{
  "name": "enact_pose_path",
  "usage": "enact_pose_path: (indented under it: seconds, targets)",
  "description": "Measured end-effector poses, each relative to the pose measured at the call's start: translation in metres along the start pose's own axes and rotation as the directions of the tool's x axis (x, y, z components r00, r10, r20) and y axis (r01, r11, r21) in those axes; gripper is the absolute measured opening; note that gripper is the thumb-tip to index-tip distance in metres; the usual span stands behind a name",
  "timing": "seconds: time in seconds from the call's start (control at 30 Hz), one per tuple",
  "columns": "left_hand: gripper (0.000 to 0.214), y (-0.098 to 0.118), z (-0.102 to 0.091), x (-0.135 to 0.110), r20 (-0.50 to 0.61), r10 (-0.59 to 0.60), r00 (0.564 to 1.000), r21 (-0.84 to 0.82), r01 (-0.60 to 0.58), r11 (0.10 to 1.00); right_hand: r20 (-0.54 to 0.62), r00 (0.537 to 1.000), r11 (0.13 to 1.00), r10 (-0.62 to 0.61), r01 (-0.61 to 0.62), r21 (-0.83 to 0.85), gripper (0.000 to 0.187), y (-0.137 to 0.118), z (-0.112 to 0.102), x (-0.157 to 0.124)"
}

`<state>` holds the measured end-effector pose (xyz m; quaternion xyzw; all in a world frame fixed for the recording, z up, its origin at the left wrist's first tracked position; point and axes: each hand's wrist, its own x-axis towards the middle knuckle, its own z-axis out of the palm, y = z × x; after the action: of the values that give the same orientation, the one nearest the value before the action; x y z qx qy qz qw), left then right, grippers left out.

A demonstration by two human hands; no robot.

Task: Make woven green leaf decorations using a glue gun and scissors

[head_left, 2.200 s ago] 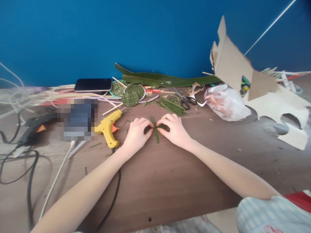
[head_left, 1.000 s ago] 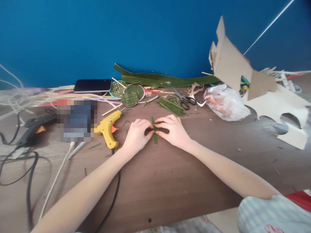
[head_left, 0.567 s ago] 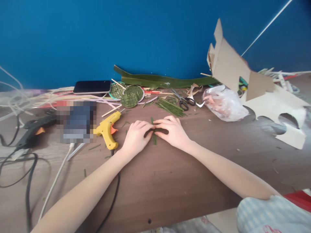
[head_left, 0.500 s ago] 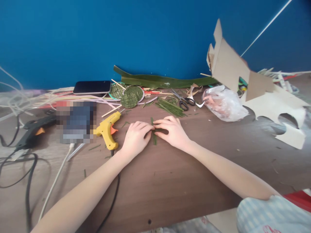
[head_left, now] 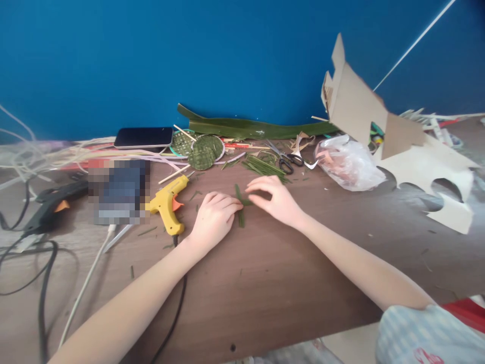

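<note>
A few narrow green leaf strips point(head_left: 241, 217) lie crossed on the brown table in front of me. My left hand point(head_left: 215, 217) is closed over their left side, fingertips pressed together at the crossing and hiding part of it. Just to the right, my right hand point(head_left: 276, 201) is open, with a gap between thumb and fingers and nothing visible between them. Beyond the hands lies a bundle of cut green leaf strips point(head_left: 265, 168), with black-handled scissors point(head_left: 286, 163) beside it.
A yellow glue gun point(head_left: 166, 205) lies left of my left hand, its cord running forward. Farther left are a black glue gun point(head_left: 56, 205) and a blurred-out device point(head_left: 123, 189). Woven green discs point(head_left: 204, 151), a phone point(head_left: 144, 137), a plastic bag point(head_left: 350, 162) and cut cardboard point(head_left: 359, 101) line the back.
My right hand has let go of the crossed strips and moved slightly right, its fingers now parted. The left hand stays at the crossing, its fingers shifted slightly right.
</note>
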<state>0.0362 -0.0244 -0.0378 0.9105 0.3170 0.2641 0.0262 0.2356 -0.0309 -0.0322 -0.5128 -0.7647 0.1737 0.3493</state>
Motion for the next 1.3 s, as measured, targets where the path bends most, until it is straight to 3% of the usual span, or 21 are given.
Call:
enact_pose_path:
  seconds: [0.1,0.2,0.53,1.03,1.3]
  targets:
    - [0.025,0.0,0.0,0.0,0.022,-0.019,1.0,-0.017,0.019,1.0,-0.207,0.966,0.981,0.152,-0.174,-0.091,0.018,0.018,-0.012,0.006]
    - [0.027,0.0,0.0,-0.001,0.024,-0.021,0.999,-0.026,0.022,0.999,-0.262,0.934,0.942,0.244,-0.292,-0.164,0.022,0.035,-0.015,0.008]
    - [0.032,-0.001,0.001,-0.001,0.019,-0.018,1.0,-0.033,0.018,0.999,-0.265,0.937,0.916,0.226,-0.297,-0.27,0.002,0.039,-0.006,0.008]
    - [0.033,0.0,-0.001,0.0,0.052,-0.057,0.997,-0.074,0.061,0.995,-0.297,0.938,0.941,0.181,-0.253,-0.225,0.012,0.047,-0.004,0.007]
    - [0.033,0.0,-0.001,0.0,0.06,-0.063,0.996,-0.079,0.068,0.995,-0.332,0.915,0.932,0.23,-0.306,-0.196,0.01,0.05,-0.013,0.008]
